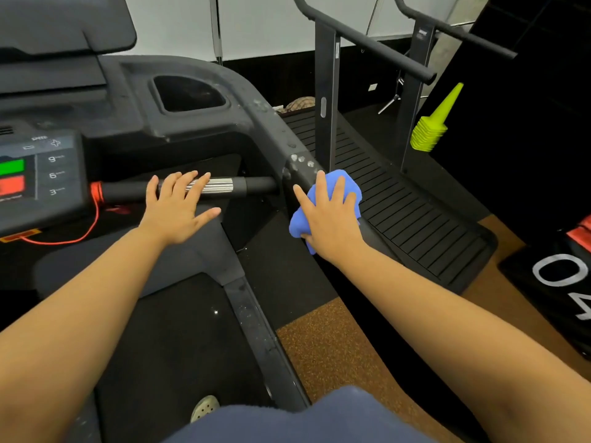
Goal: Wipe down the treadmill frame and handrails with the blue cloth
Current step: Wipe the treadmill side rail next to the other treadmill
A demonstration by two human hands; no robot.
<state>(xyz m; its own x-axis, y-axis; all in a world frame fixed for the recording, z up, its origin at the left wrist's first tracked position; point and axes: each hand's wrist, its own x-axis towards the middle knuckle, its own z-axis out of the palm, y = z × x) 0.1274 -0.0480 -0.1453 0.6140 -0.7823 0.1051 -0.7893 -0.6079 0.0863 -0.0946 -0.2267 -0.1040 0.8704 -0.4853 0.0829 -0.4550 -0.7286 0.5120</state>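
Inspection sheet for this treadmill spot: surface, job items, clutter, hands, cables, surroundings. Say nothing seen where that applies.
Surface: right handrail carries pale specks just ahead of the cloth.
Job's things: blue cloth bunched on that handrail.
Clutter: stacked yellow-green cones beyond the slatted treadmill.
Hands: right hand presses the cloth with straight fingers; left hand flat, fingers over the grip bar.
Cables: red cord coiled at the bar's end, looping below the console.
Surroundings: speckled brown floor.
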